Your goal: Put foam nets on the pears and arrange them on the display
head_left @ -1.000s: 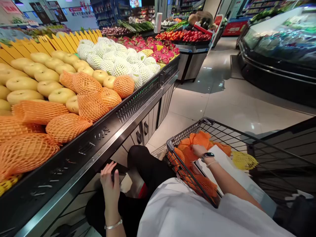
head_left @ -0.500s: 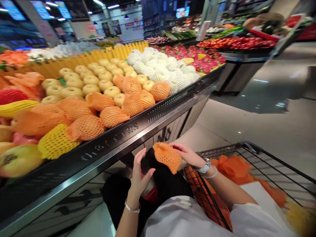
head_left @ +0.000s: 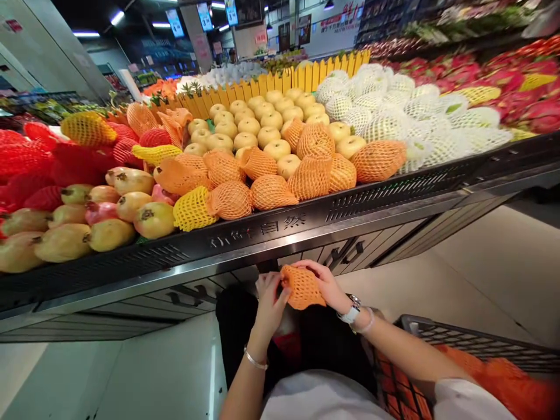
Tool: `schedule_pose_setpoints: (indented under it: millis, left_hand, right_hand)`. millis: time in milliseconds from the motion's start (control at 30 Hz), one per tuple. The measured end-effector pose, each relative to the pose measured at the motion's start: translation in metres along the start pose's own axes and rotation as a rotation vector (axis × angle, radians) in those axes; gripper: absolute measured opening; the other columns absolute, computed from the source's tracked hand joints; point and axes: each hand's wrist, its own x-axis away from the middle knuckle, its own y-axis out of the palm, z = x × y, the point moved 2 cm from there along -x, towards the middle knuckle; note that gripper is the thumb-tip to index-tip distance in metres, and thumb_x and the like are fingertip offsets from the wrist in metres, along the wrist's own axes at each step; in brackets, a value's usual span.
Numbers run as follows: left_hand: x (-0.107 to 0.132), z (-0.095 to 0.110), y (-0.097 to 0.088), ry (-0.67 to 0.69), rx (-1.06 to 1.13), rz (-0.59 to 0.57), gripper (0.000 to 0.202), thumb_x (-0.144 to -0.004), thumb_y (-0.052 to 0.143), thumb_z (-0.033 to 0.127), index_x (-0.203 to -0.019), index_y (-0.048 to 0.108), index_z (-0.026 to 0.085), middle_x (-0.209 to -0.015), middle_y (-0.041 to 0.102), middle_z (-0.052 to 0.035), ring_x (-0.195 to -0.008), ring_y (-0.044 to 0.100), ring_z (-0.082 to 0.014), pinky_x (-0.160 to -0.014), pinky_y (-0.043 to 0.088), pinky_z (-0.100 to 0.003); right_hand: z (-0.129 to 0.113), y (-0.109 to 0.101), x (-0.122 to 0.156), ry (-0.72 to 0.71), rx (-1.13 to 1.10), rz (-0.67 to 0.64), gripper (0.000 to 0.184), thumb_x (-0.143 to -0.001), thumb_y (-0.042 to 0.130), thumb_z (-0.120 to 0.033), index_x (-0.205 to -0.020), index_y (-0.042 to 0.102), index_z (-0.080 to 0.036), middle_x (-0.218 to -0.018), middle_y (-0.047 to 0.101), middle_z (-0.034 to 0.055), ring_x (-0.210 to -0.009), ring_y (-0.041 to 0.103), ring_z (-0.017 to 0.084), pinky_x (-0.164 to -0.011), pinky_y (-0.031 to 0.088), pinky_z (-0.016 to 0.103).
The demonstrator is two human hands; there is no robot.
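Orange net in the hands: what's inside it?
The left hand and right hand pinch the net. It looks limp, and no fruit shows through its holes. The mesh hides whatever may be deeper inside.

Black display rail [head_left: 306, 219]: characters "自然" legible; preceding ones unclear.

Yellow pears [head_left: 258, 125] fill the middle of the display stand [head_left: 394, 195] — orange-netted fruit [head_left: 271, 192] along its near edge. White-netted fruit [head_left: 385, 116] right, pomegranates [head_left: 109, 233] left — wire cart [head_left: 459, 337] near right.
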Motion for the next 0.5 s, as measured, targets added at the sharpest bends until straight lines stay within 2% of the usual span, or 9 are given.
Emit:
schedule_pose_setpoints:
  millis: [67, 133, 200, 267, 333, 433, 500]
  left_hand:
    - [0.001, -0.001, 0.006, -0.015, -0.011, -0.033, 0.013, -0.079, 0.065, 0.036, -0.083, 0.066, 0.024, -0.090, 0.064, -0.0054, -0.089, 0.049, -0.0263, -0.084, 0.037, -0.042]
    - [0.001, -0.001, 0.009, -0.029, 0.027, 0.039, 0.013, -0.074, 0.071, 0.033, -0.079, 0.064, 0.022, -0.087, 0.063, -0.0050, -0.089, 0.051, -0.0257, -0.083, 0.038, -0.040]
    - [0.001, -0.002, 0.011, -0.035, 0.091, 0.094, 0.012, -0.076, 0.069, 0.032, -0.076, 0.063, 0.022, -0.082, 0.062, -0.0041, -0.086, 0.053, -0.0238, -0.080, 0.040, -0.037]
    - [-0.001, -0.005, 0.013, -0.057, 0.160, 0.078, 0.013, -0.081, 0.063, 0.032, -0.074, 0.061, 0.021, -0.078, 0.060, -0.0034, -0.084, 0.054, -0.0218, -0.078, 0.041, -0.034]
    - [-0.003, -0.011, 0.015, -0.122, 0.266, 0.046, 0.017, -0.084, 0.060, 0.035, -0.075, 0.060, 0.021, -0.078, 0.059, -0.0028, -0.080, 0.054, -0.0195, -0.074, 0.042, -0.031]
    - [-0.006, -0.024, 0.014, -0.233, 0.448, 0.059, 0.026, -0.081, 0.062, 0.046, -0.078, 0.059, 0.021, -0.074, 0.056, -0.0005, -0.070, 0.052, -0.0158, -0.067, 0.041, -0.027]
    - [-0.008, -0.031, 0.015, -0.262, 0.502, 0.013, 0.034, -0.081, 0.059, 0.055, -0.085, 0.062, 0.021, -0.069, 0.054, 0.0009, -0.067, 0.050, -0.0152, -0.067, 0.040, -0.027]
  right_hand:
    - [0.006, -0.001, 0.002, 0.025, -0.003, 0.032, 0.023, -0.083, 0.057, -0.031, -0.101, 0.065, -0.020, -0.085, 0.064, 0.0034, -0.076, 0.060, 0.016, -0.071, 0.049, 0.029]
    - [0.008, -0.003, 0.002, 0.032, 0.034, 0.060, 0.022, -0.081, 0.059, -0.031, -0.099, 0.064, -0.019, -0.076, 0.058, 0.0006, -0.067, 0.055, 0.014, -0.065, 0.047, 0.026]
    - [0.007, -0.006, 0.001, 0.029, 0.086, 0.068, 0.020, -0.081, 0.060, -0.031, -0.096, 0.064, -0.018, -0.073, 0.054, -0.0004, -0.065, 0.052, 0.014, -0.062, 0.045, 0.025]
    - [0.005, -0.011, 0.000, 0.016, 0.145, 0.086, 0.021, -0.084, 0.057, -0.033, -0.097, 0.065, -0.018, -0.074, 0.054, 0.0005, -0.066, 0.052, 0.014, -0.063, 0.043, 0.026]
    - [0.004, -0.018, -0.002, -0.003, 0.204, 0.121, 0.023, -0.088, 0.053, -0.035, -0.099, 0.065, -0.019, -0.079, 0.057, 0.0021, -0.070, 0.054, 0.015, -0.066, 0.044, 0.027]
    - [0.004, -0.030, -0.007, -0.026, 0.297, 0.165, 0.025, -0.091, 0.051, -0.037, -0.100, 0.065, -0.019, -0.083, 0.060, 0.0037, -0.074, 0.056, 0.017, -0.070, 0.044, 0.029]
    - [0.003, -0.037, -0.010, -0.050, 0.356, 0.194, 0.025, -0.091, 0.050, -0.037, -0.098, 0.065, -0.019, -0.084, 0.061, 0.0045, -0.075, 0.057, 0.018, -0.070, 0.045, 0.029]
